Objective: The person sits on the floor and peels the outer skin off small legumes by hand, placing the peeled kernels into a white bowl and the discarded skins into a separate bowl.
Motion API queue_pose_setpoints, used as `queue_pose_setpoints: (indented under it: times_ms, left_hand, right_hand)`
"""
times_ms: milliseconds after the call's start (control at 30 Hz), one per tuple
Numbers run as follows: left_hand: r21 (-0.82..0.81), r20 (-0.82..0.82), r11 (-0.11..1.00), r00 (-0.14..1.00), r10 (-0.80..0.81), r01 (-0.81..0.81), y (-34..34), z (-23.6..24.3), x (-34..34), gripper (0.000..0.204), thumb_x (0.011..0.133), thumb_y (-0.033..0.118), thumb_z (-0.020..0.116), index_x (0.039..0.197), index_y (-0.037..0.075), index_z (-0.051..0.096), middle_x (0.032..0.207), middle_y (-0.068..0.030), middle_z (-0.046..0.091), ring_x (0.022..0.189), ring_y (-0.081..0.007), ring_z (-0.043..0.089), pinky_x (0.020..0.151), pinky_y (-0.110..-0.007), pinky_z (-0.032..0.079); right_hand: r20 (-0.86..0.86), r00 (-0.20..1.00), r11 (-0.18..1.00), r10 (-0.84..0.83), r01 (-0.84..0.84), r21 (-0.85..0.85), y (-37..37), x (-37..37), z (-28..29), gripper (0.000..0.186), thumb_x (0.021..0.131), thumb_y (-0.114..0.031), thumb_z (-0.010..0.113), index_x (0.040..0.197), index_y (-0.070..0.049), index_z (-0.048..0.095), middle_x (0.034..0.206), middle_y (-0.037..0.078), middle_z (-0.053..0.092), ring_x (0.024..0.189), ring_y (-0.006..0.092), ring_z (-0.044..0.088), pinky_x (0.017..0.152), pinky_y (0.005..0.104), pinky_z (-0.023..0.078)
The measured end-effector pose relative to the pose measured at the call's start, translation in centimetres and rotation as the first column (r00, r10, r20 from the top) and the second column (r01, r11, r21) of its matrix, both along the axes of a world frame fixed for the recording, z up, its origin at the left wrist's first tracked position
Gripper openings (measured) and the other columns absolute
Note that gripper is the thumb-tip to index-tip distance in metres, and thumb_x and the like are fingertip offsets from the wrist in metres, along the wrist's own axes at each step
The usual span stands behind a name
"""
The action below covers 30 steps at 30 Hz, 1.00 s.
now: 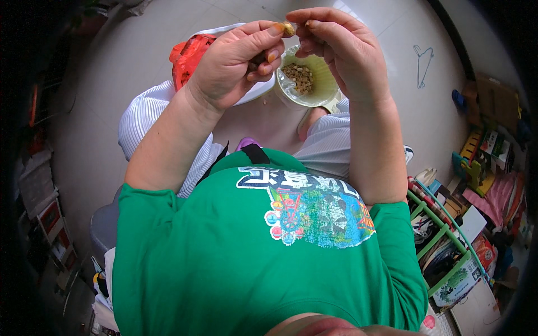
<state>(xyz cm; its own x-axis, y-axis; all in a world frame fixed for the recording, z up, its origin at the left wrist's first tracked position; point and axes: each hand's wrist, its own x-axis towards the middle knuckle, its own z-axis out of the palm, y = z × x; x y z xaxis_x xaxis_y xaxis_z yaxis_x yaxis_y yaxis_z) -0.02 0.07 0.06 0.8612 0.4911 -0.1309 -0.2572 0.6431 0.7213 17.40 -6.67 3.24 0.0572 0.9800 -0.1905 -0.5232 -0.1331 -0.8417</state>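
Note:
My left hand (224, 70) pinches a small yellowish-brown nugget (288, 29) between thumb and forefinger. Its fingertips are stained orange, and something dark shows in the curl of its other fingers. Close beside the nugget, my right hand (356, 56) has its thumb and forefinger drawn together and the other fingers curled; what it holds, if anything, is too small to make out. Below both hands stands a pale green bin (325, 75) lined with a clear plastic bag. Tan, shell-like scraps (298, 78) lie at its bottom.
A red plastic bag (188, 56) rests on a white surface (258, 92), partly behind my left hand. A blue wire hanger (424, 66) lies on the tiled floor. At the right, a green-framed rack (443, 246) is crowded with goods. My knees flank the bin.

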Motion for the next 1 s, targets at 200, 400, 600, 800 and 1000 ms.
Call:
queue_pose_setpoints:
  times_ms: [200,400,600,800,1000]
  left_hand:
    - [0.115,-0.238,0.992,0.968,0.073,-0.046,-0.3,0.4,0.2,0.027,0.096,0.025,0.046,0.107,0.002,0.054,0.070,0.0016,0.046,0.056,-0.0033,0.040,0.048,-0.014,0.031]
    - [0.076,-0.236,0.987,0.959,0.153,-0.139,0.4,0.0,-0.1,0.029,0.097,0.024,0.043,0.108,-0.001,0.052,0.073,-0.0007,0.048,0.058,-0.0040,0.041,0.047,-0.016,0.030]
    - [0.035,-0.208,0.992,0.970,0.129,-0.125,0.5,0.2,0.0,0.031,0.098,0.026,0.040,0.108,-0.002,0.052,0.074,-0.0016,0.049,0.058,-0.0047,0.042,0.047,-0.016,0.030]
    - [-0.108,-0.111,0.989,0.990,0.087,-0.099,1.1,-0.5,-0.4,0.040,0.096,0.039,0.039,0.106,0.002,0.052,0.076,-0.0029,0.055,0.059,-0.0074,0.049,0.045,-0.017,0.034]
    - [-0.150,-0.203,0.985,0.977,0.058,-0.090,0.6,0.9,0.2,0.045,0.098,0.042,0.031,0.113,0.002,0.046,0.080,-0.0062,0.056,0.057,-0.0079,0.049,0.043,-0.017,0.035]
  right_hand:
    - [0.542,0.838,0.989,0.054,-0.119,0.086,-0.3,0.3,-0.5,0.024,0.084,-0.011,0.062,0.104,0.002,0.062,0.091,0.008,0.064,0.080,0.0117,0.061,0.070,0.0236,0.051]
    - [0.930,0.282,0.972,0.235,-0.055,-0.229,-0.7,2.1,0.0,0.028,0.075,-0.002,0.056,0.102,0.000,0.065,0.088,0.008,0.065,0.075,0.0152,0.061,0.071,0.0259,0.049]
    - [0.897,0.432,0.992,0.096,0.037,-0.124,-0.4,2.8,-1.5,0.031,0.075,0.005,0.045,0.098,0.000,0.065,0.084,0.008,0.065,0.073,0.0149,0.061,0.069,0.0268,0.050]
    - [0.896,0.282,0.936,0.343,-0.024,-0.351,-0.5,2.3,-1.0,0.024,0.079,0.003,0.048,0.096,0.001,0.064,0.083,0.007,0.064,0.071,0.0126,0.059,0.066,0.0243,0.049]
    - [0.879,0.432,0.958,-0.203,-0.097,0.269,-0.1,0.4,-0.9,0.016,0.082,-0.004,0.062,0.097,-0.001,0.065,0.089,0.004,0.060,0.072,0.0084,0.056,0.063,0.0213,0.047]
